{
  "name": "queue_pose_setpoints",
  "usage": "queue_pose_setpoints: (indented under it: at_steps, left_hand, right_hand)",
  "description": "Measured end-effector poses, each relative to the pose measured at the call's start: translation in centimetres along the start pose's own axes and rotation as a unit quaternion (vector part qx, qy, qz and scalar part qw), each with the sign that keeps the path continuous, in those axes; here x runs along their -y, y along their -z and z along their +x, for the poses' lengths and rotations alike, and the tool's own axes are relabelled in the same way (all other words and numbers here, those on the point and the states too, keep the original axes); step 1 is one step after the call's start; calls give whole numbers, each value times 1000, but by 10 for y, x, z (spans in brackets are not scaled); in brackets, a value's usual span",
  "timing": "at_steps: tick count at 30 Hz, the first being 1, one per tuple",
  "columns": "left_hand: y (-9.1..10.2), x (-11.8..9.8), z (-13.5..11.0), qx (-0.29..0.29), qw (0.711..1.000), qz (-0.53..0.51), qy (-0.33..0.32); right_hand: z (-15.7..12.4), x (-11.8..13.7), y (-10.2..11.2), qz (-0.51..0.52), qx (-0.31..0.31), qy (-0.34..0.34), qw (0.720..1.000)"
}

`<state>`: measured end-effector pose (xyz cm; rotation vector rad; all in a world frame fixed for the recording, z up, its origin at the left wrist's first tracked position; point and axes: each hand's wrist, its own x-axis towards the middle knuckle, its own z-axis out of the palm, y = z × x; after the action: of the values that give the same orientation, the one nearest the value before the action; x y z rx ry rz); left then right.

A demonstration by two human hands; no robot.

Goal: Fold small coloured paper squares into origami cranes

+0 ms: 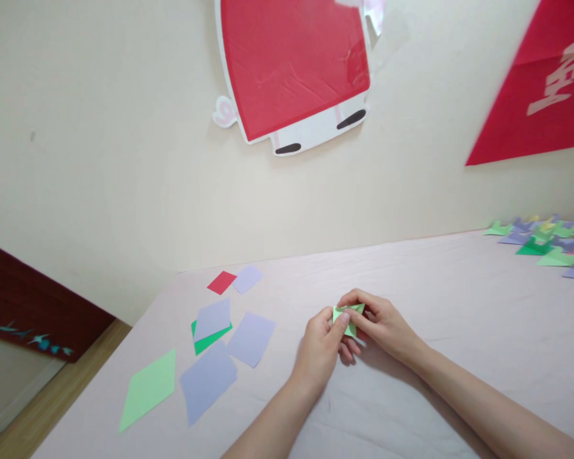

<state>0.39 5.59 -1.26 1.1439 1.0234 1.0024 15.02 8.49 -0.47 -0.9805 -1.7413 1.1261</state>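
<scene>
A small folded piece of light green paper [351, 327] is held between both hands above the pale cloth-covered table [287, 280]. My left hand [321, 347] grips its left side, the thumb pressed on the top face and the other fingers curled below. My right hand [380, 322] pinches the right side and upper edge with thumb and fingers. Parts of the paper are covered by the fingers, so its full folded shape does not show.
Left of the hands lie loose paper sheets: light green [149, 390], lilac [209, 382], dark green [213, 341] under another lilac one, and red [221, 282]. Several folded paper figures [557, 256] crowd the far right corner. Behind the table rises a wall [124, 159] with red decorations [296, 64].
</scene>
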Motion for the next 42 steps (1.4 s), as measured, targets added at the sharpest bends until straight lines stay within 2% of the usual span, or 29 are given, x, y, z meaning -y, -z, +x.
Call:
queue_pose_setpoints:
  at_steps: [4,7,13,18,26,28,30,32,33,35,36,38,40,42]
  left_hand:
    - [1,5,-1,-27,999,-7,-19]
    - [1,5,-3,-57,998,14,-25]
    - [-1,-1,-5,-75,997,15,-20]
    - [-3,-5,-6,-89,996,11,-11]
    - [-5,-9,-8,-95,994,39,-22]
    - [-3,-9,-8,-97,993,67,-31]
    - [1,-10,-9,-105,983,141,-46]
    - [4,-12,-12,-137,948,276,-79]
    - [5,-13,-14,-162,914,357,-100]
    - [5,-11,-19,-204,822,511,-147]
    - [3,-8,-23,-207,775,573,-166]
    - [-1,1,-29,-162,704,663,-197]
    - [-6,12,-35,-109,669,707,-204]
    - [-9,19,-39,-86,661,723,-184]
  right_hand:
    - [1,-1,2,63,-14,-31,997]
    - [1,-2,2,35,-35,-25,998]
    - [0,-3,1,42,-19,-28,999]
    - [2,-1,2,5,-57,-24,998]
    - [1,-2,0,-57,-77,-19,995]
    - [2,-4,0,-89,-83,-11,993]
    - [4,-7,1,-150,-85,14,985]
    - [6,-10,2,-232,-78,48,969]
    - [7,-11,2,-272,-72,61,958]
    - [9,-14,1,-335,-62,73,937]
    - [9,-14,1,-357,-59,73,929]
    - [9,-15,0,-382,-55,71,920]
    - [9,-15,-1,-390,-53,69,917]
    - [8,-14,-2,-392,-53,67,916]
